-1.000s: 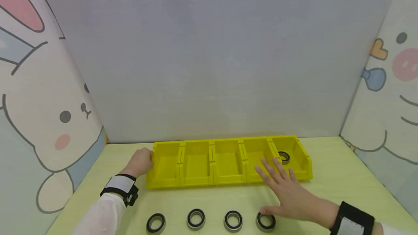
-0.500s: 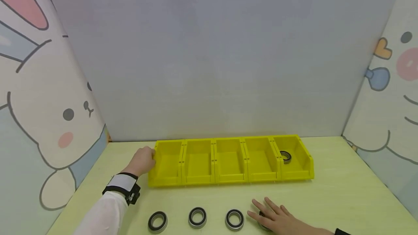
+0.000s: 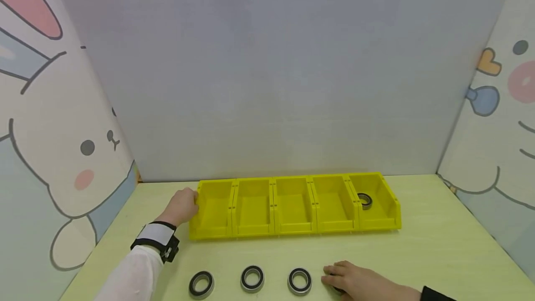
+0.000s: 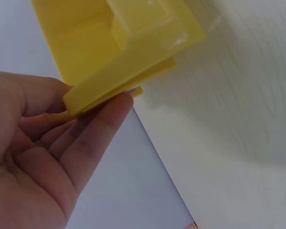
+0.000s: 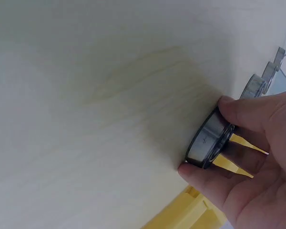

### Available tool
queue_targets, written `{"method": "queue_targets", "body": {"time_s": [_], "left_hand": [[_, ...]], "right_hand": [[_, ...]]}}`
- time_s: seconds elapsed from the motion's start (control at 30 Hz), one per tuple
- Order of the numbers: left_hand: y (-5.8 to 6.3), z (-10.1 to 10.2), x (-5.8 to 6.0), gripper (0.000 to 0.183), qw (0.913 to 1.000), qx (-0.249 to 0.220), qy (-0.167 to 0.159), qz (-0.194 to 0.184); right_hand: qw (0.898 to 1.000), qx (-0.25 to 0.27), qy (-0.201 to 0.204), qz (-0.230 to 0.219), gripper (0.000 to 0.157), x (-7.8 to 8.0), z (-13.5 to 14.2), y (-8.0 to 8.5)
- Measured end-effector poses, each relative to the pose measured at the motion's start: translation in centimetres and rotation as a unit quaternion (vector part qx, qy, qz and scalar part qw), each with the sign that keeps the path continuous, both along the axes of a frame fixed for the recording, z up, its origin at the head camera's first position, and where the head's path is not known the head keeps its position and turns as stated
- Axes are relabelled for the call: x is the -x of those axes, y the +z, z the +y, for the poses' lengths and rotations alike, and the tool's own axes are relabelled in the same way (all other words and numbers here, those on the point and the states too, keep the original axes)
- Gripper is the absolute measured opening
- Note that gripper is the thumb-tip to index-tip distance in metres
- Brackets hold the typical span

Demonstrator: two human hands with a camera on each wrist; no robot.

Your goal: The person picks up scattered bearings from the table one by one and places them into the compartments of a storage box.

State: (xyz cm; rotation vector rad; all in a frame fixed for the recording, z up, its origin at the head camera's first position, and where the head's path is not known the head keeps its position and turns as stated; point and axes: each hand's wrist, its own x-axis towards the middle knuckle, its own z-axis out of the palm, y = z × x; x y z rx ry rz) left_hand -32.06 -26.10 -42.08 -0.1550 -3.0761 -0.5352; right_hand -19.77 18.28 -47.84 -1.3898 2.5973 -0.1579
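Observation:
In the head view, a row of joined yellow bins [image 3: 294,229] stands toward the back of the table. My left hand [image 3: 179,206] holds the row's left end; in the left wrist view, thumb and fingers pinch the bin wall [image 4: 119,71]. At the front right, my right hand [image 3: 361,283] is over a ball bearing, mostly covered by the fingers there. The right wrist view shows this bearing [image 5: 210,136], steel with a dark face, between thumb and fingers. Left of it, three more bearings [image 3: 291,282] lie in a line. Another bearing [image 3: 369,201] sits in the rightmost bin.
A grey panel [image 3: 271,82] closes off the back of the table [image 3: 434,236]. Side panels with cartoon drawings stand at the left [image 3: 50,175] and right [image 3: 493,152].
My right hand has come down from in front of the right-hand bins to the rightmost front bearing, and its spread fingers have closed around it. The left hand keeps its hold on the bin row.

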Motion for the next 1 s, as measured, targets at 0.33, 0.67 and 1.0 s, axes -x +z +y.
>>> {"method": "queue_targets", "body": {"time_s": [0.33, 0.67, 1.0], "left_hand": [[-0.1, -0.1, -0.1, 0.014, 1.0, -0.002, -0.001, 0.001], [0.0, 0.2, -0.2, 0.016, 1.0, 0.002, -0.006, 0.004], [-0.1, 0.0, -0.1, 0.017, 1.0, -0.002, -0.004, 0.002]], "right_hand": [[0.999, 0.006, 0.022, -0.027, 0.029, 1.3, -0.9, 2.2], [0.997, -0.039, -0.016, -0.062, 0.034, 4.0, -2.3, 8.9], [0.999, -0.02, -0.031, 0.03, 0.023, 8.6, -2.7, 13.4]]}}
